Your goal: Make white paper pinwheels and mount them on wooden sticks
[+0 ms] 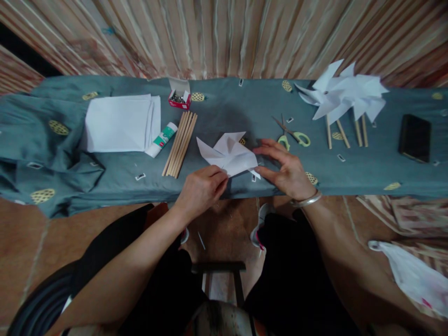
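A white paper pinwheel (pixel 231 154) with folded blades lies on the cloth-covered table in front of me, with no stick visible on it. My left hand (pixel 205 186) is closed, pinching the pinwheel's near edge between thumb and fingers. On the other side, my right hand (pixel 289 172) has its thumb and fingers spread beside the pinwheel's right blade; the fingertips are at the paper's edge. A silver bracelet (pixel 307 200) circles the right wrist. Left of the pinwheel lies a row of several wooden sticks (pixel 179 144). Scissors (pixel 292 133) with light green handles rest beyond my right hand.
A glue stick (pixel 163 139) touches a stack of white paper (pixel 117 123) at left. Behind the sticks sits an open red box (pixel 179 99) of small metal pins. Finished pinwheels on sticks (pixel 345 91) lie at the back right, near a black phone-like object (pixel 415 137).
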The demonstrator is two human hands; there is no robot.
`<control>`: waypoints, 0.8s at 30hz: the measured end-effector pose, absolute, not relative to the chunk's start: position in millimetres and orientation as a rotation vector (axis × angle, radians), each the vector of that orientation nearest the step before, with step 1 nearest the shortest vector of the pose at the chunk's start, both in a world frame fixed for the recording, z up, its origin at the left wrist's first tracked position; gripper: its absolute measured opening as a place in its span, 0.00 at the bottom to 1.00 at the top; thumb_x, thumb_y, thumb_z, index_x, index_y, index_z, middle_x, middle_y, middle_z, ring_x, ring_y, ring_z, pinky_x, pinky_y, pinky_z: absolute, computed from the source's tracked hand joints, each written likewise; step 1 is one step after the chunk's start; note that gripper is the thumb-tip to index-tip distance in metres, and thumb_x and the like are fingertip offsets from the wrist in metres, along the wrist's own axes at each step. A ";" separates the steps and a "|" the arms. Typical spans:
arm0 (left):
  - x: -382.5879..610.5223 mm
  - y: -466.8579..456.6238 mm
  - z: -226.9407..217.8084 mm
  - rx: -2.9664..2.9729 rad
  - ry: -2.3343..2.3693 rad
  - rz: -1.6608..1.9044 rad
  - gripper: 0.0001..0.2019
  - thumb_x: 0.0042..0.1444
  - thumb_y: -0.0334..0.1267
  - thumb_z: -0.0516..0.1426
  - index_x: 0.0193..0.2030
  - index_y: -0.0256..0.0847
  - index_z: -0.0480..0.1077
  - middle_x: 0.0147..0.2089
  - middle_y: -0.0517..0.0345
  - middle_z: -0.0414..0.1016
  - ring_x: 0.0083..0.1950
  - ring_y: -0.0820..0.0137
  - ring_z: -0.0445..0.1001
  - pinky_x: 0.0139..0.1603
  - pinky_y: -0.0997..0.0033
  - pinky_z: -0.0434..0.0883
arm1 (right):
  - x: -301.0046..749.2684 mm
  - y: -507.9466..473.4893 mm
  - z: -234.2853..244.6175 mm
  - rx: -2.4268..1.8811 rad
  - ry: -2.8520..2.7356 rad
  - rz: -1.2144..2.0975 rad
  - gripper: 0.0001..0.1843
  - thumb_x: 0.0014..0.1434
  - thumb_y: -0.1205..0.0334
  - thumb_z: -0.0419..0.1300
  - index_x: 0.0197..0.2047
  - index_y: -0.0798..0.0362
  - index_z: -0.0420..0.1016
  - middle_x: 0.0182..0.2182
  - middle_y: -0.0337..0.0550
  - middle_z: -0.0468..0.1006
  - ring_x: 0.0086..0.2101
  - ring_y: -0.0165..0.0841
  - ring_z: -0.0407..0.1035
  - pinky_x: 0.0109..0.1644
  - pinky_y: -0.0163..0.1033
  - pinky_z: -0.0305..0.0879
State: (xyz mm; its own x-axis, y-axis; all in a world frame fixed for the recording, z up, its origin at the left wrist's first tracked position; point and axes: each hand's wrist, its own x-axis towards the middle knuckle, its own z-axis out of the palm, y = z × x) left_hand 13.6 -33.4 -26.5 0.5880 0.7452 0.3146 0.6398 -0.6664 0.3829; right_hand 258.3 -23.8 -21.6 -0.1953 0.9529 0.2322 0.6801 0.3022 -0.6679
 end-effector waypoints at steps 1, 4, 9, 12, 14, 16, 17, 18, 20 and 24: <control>13.7 -33.7 -26.2 2.599 1.143 0.666 0.09 0.64 0.34 0.52 0.40 0.37 0.74 0.39 0.52 0.78 0.39 0.67 0.77 0.41 0.71 0.73 | 259.3 -22.9 -21.8 -1.418 -1.946 0.610 0.17 0.54 0.61 0.65 0.49 0.49 0.77 0.61 0.47 0.69 0.60 0.42 0.64 0.64 0.53 0.61; 13.8 -35.1 -25.8 2.630 1.127 0.640 0.09 0.63 0.33 0.52 0.39 0.36 0.74 0.38 0.51 0.77 0.40 0.66 0.76 0.41 0.69 0.73 | 261.1 -20.8 -21.3 -1.395 -1.921 0.716 0.10 0.55 0.61 0.65 0.43 0.47 0.80 0.62 0.45 0.67 0.62 0.43 0.63 0.65 0.54 0.60; 15.8 -38.0 -25.3 2.703 1.098 0.567 0.09 0.63 0.33 0.52 0.37 0.36 0.74 0.37 0.51 0.76 0.41 0.64 0.73 0.40 0.67 0.72 | 257.0 -19.7 -20.4 -1.418 -1.910 0.788 0.05 0.57 0.60 0.64 0.37 0.48 0.81 0.62 0.44 0.68 0.61 0.42 0.64 0.66 0.53 0.60; 18.2 -39.5 -23.7 2.721 1.091 0.557 0.09 0.63 0.32 0.52 0.38 0.36 0.74 0.37 0.51 0.75 0.40 0.64 0.72 0.40 0.66 0.72 | 249.5 -19.6 -23.1 -1.424 -1.949 0.706 0.06 0.59 0.60 0.62 0.37 0.47 0.81 0.62 0.44 0.68 0.61 0.42 0.63 0.66 0.53 0.59; 19.7 -40.4 -22.6 2.717 1.089 0.549 0.09 0.64 0.32 0.52 0.39 0.36 0.74 0.37 0.51 0.75 0.41 0.64 0.71 0.40 0.66 0.72 | 242.8 -19.5 -27.4 -1.408 -1.981 0.613 0.06 0.59 0.61 0.61 0.37 0.46 0.81 0.62 0.42 0.68 0.63 0.42 0.61 0.67 0.56 0.57; 20.8 -41.1 -22.0 2.706 1.080 0.539 0.09 0.64 0.33 0.52 0.41 0.36 0.74 0.38 0.51 0.75 0.42 0.64 0.71 0.42 0.65 0.72 | 235.3 -19.5 -32.9 -1.373 -1.987 0.518 0.04 0.58 0.61 0.62 0.36 0.45 0.80 0.61 0.40 0.68 0.64 0.43 0.59 0.67 0.58 0.56; 21.3 -41.4 -22.0 2.699 1.077 0.532 0.09 0.64 0.33 0.52 0.42 0.36 0.73 0.39 0.51 0.75 0.42 0.64 0.71 0.43 0.65 0.72 | 231.4 -19.5 -35.6 -1.355 -1.982 0.477 0.04 0.58 0.61 0.63 0.35 0.44 0.80 0.61 0.39 0.68 0.64 0.43 0.58 0.67 0.59 0.56; 21.7 -41.7 -22.1 2.690 1.077 0.527 0.09 0.64 0.33 0.52 0.42 0.36 0.73 0.40 0.51 0.75 0.43 0.63 0.71 0.43 0.65 0.72 | 227.6 -19.5 -37.9 -1.342 -1.975 0.439 0.04 0.58 0.61 0.63 0.35 0.44 0.80 0.61 0.40 0.68 0.64 0.44 0.57 0.67 0.59 0.56; 22.2 -42.1 -22.6 2.671 1.083 0.520 0.09 0.64 0.33 0.52 0.43 0.36 0.73 0.40 0.51 0.75 0.44 0.63 0.71 0.45 0.64 0.72 | 220.4 -19.4 -41.1 -1.334 -1.972 0.372 0.03 0.58 0.62 0.63 0.35 0.45 0.80 0.61 0.41 0.68 0.65 0.45 0.55 0.67 0.59 0.56; 22.8 -42.2 -24.3 2.629 1.105 0.518 0.09 0.64 0.33 0.52 0.42 0.36 0.73 0.41 0.51 0.75 0.44 0.64 0.71 0.45 0.64 0.73 | 209.4 -18.3 -43.0 -1.349 -1.986 0.261 0.03 0.58 0.64 0.62 0.34 0.48 0.79 0.62 0.46 0.67 0.66 0.47 0.54 0.67 0.59 0.56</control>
